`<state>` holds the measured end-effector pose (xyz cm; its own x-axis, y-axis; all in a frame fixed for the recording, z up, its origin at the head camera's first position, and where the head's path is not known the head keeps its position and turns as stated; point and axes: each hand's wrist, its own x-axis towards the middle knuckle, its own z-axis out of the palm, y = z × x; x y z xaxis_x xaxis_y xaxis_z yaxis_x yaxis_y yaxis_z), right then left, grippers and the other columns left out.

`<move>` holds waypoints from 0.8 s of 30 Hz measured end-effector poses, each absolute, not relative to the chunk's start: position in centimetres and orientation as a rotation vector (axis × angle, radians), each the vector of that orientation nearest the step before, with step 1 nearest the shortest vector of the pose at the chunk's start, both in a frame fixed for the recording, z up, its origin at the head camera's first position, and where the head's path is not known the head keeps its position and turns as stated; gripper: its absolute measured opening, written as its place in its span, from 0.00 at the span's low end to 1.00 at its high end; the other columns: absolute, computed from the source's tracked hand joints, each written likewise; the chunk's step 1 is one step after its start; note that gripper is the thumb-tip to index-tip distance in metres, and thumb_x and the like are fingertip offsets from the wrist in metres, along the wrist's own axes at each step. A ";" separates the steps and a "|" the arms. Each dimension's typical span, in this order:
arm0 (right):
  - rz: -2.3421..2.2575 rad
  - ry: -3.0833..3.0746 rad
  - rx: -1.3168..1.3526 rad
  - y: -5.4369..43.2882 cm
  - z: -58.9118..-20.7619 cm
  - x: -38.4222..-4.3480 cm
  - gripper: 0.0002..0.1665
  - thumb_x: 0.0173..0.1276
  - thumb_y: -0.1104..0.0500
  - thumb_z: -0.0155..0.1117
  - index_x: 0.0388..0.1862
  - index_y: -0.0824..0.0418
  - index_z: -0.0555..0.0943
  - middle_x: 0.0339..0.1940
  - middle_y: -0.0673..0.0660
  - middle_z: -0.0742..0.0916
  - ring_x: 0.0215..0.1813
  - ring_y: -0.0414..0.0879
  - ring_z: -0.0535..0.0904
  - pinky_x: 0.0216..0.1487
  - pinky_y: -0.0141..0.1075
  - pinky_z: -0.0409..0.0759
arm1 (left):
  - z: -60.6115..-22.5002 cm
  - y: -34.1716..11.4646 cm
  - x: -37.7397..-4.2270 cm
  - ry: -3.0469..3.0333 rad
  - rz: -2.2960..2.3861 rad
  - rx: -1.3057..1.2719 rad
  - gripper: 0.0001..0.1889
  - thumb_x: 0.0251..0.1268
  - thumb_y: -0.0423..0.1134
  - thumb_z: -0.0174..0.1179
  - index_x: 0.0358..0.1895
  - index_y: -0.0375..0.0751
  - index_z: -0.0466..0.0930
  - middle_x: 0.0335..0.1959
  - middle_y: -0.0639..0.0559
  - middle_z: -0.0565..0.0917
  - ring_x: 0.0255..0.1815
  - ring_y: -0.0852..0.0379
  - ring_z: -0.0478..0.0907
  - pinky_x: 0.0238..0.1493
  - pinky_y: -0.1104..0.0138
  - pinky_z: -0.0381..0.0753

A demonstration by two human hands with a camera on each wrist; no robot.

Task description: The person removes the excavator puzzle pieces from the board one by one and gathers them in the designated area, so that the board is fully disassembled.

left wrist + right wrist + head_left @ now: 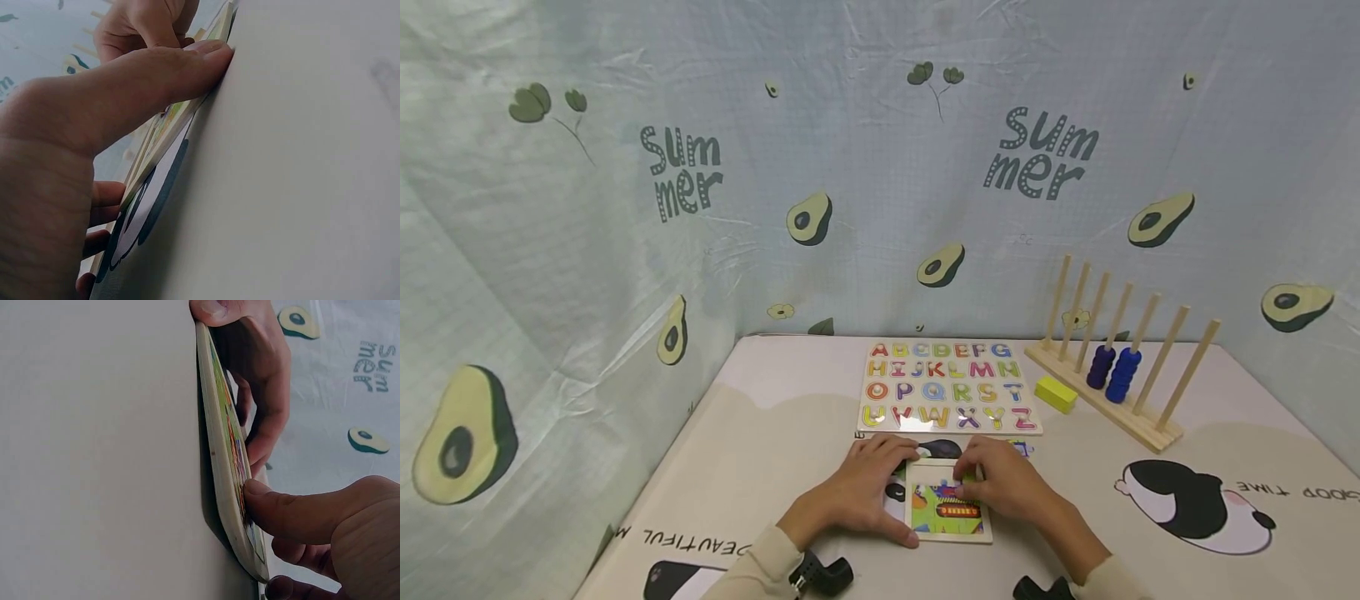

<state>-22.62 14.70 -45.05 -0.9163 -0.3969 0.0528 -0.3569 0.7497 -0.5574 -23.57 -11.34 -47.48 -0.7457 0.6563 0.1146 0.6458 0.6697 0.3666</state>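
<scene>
A small wooden jigsaw tray (pixel 951 537) lies on the table in front of me, with colourful pieces (pixel 931 518) filling its lower part and bare wood showing along the top. My left hand (pixel 871 487) holds the tray's left side, the thumb at the near edge and the fingers spread toward the far corner. In the left wrist view that thumb (pixel 209 56) lies over the tray's rim. Bent over the tray's right half, my right hand (pixel 1003 479) pinches a greenish jigsaw piece (pixel 969 478), mostly hidden by the fingers. The right thumb (pixel 275 503) rests at the picture surface.
Behind the tray lies an alphabet board (pixel 951 388) with coloured letters. A yellow block (pixel 1056 394) sits beside it, near a wooden peg rack (pixel 1105 400) carrying dark blue and blue beads. A loose blue-and-yellow jigsaw piece (pixel 1022 448) lies beyond my right hand.
</scene>
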 end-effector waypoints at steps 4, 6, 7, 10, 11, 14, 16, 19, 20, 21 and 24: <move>-0.872 2.885 -0.616 14.5 -45.1 -22.7 0.08 0.58 0.56 0.79 0.30 0.46 0.85 0.31 0.43 0.77 0.39 0.42 0.73 0.44 0.39 0.73 | -47.5 -11.3 -23.6 2.848 0.614 1.114 0.56 0.36 0.79 0.68 0.71 0.53 0.68 0.73 0.60 0.68 0.75 0.57 0.59 0.72 0.50 0.58; -0.870 2.890 -0.620 14.4 -45.1 -22.7 0.09 0.58 0.57 0.79 0.29 0.46 0.85 0.32 0.44 0.77 0.41 0.43 0.72 0.46 0.42 0.74 | -47.5 -11.3 -23.5 2.849 0.617 1.116 0.55 0.36 0.79 0.68 0.71 0.53 0.68 0.73 0.61 0.68 0.75 0.57 0.58 0.72 0.49 0.58; -0.869 2.893 -0.621 14.4 -45.1 -22.7 0.10 0.58 0.58 0.79 0.28 0.46 0.84 0.33 0.44 0.77 0.42 0.43 0.72 0.48 0.43 0.75 | -47.4 -11.3 -23.5 2.849 0.619 1.117 0.55 0.36 0.79 0.68 0.70 0.53 0.68 0.73 0.61 0.68 0.75 0.57 0.58 0.72 0.49 0.58; -0.873 2.896 -0.635 14.3 -45.1 -22.6 0.12 0.58 0.58 0.80 0.27 0.46 0.82 0.35 0.43 0.77 0.44 0.45 0.72 0.52 0.46 0.75 | -47.4 -11.3 -23.5 2.850 0.621 1.118 0.55 0.36 0.79 0.68 0.70 0.53 0.68 0.73 0.60 0.68 0.75 0.57 0.59 0.72 0.50 0.58; -0.870 2.897 -0.639 14.3 -45.1 -22.6 0.13 0.58 0.58 0.80 0.26 0.46 0.82 0.35 0.43 0.77 0.44 0.45 0.72 0.53 0.47 0.75 | -47.4 -11.3 -23.5 2.850 0.621 1.117 0.55 0.36 0.79 0.68 0.70 0.53 0.68 0.73 0.60 0.68 0.75 0.57 0.58 0.72 0.50 0.58; -0.872 2.898 -0.639 14.3 -45.1 -22.5 0.14 0.58 0.58 0.80 0.25 0.46 0.80 0.36 0.43 0.78 0.45 0.45 0.72 0.54 0.48 0.76 | -47.3 -11.3 -23.4 2.850 0.620 1.112 0.55 0.36 0.78 0.69 0.70 0.53 0.68 0.73 0.60 0.68 0.75 0.57 0.59 0.72 0.50 0.58; -0.879 2.899 -0.623 14.2 -45.0 -22.4 0.14 0.58 0.58 0.80 0.27 0.46 0.79 0.35 0.43 0.78 0.44 0.45 0.73 0.53 0.48 0.76 | -47.3 -11.3 -23.4 2.850 0.620 1.110 0.55 0.36 0.78 0.69 0.70 0.53 0.68 0.73 0.60 0.68 0.75 0.57 0.59 0.72 0.50 0.58; -0.917 2.892 -0.579 14.1 -45.0 -22.4 0.16 0.56 0.58 0.81 0.32 0.48 0.79 0.35 0.44 0.78 0.43 0.44 0.73 0.51 0.46 0.75 | -47.3 -11.3 -23.4 2.850 0.622 1.107 0.55 0.36 0.78 0.69 0.70 0.53 0.68 0.73 0.60 0.68 0.74 0.57 0.59 0.72 0.50 0.58; -0.928 2.890 -0.561 14.1 -45.0 -22.4 0.17 0.56 0.58 0.81 0.34 0.48 0.78 0.35 0.44 0.78 0.43 0.44 0.73 0.50 0.45 0.75 | -47.3 -11.3 -23.4 2.850 0.621 1.108 0.55 0.36 0.78 0.69 0.70 0.53 0.68 0.73 0.60 0.68 0.74 0.57 0.59 0.72 0.50 0.58; -0.939 2.888 -0.544 14.1 -44.9 -22.4 0.18 0.56 0.59 0.81 0.36 0.48 0.78 0.35 0.45 0.78 0.42 0.44 0.72 0.49 0.44 0.74 | -47.3 -11.3 -23.4 2.851 0.620 1.110 0.55 0.36 0.78 0.69 0.70 0.53 0.68 0.73 0.60 0.68 0.75 0.57 0.59 0.72 0.50 0.58; -0.966 2.882 -0.521 14.1 -45.0 -22.4 0.20 0.56 0.59 0.81 0.40 0.48 0.78 0.36 0.46 0.77 0.42 0.44 0.72 0.46 0.42 0.72 | -47.3 -11.3 -23.5 2.855 0.617 1.119 0.55 0.36 0.78 0.69 0.70 0.53 0.68 0.73 0.60 0.68 0.75 0.57 0.59 0.72 0.50 0.58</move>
<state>-22.39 14.06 -44.95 -0.9413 -0.3337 0.0516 -0.2974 0.7470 -0.5946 -23.48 -11.31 -47.34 -0.7440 0.6557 0.1284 0.6502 0.6661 0.3654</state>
